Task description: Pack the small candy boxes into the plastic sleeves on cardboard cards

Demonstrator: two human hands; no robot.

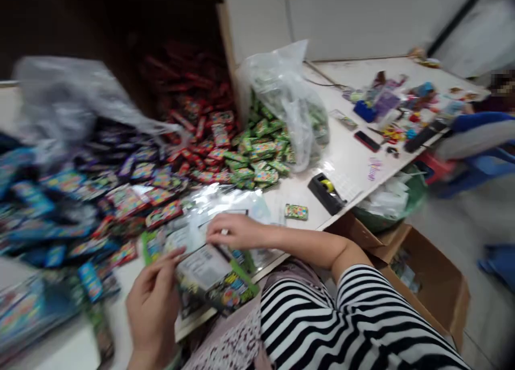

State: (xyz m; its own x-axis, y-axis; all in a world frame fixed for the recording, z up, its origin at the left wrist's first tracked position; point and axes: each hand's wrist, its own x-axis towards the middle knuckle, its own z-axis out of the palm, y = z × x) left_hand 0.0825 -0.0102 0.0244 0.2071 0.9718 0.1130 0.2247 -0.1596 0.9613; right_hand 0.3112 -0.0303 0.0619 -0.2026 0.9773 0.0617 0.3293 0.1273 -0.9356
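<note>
A printed plastic bag (233, 289) with green edges and colourful lettering lies at the table's front edge, between my hands. My left hand (155, 300) is at its left side, thumb and forefinger pinched at the bag's edge. Across the bag's upper part reaches my right hand (233, 230), its fingers curled and pinched together on the bag. Blur hides the exact grip of both. Beneath and behind it lies shiny clear plastic (237, 198). One small green candy packet (296, 212) sits apart to the right.
Piles of red packets (213, 134), green packets (261, 150) and blue packets (32, 198) cover the table's left and back. A black tape dispenser (326, 193) stands near the front edge. Below right is an open cardboard box (434, 284); a blue stool (483, 155) stands beyond.
</note>
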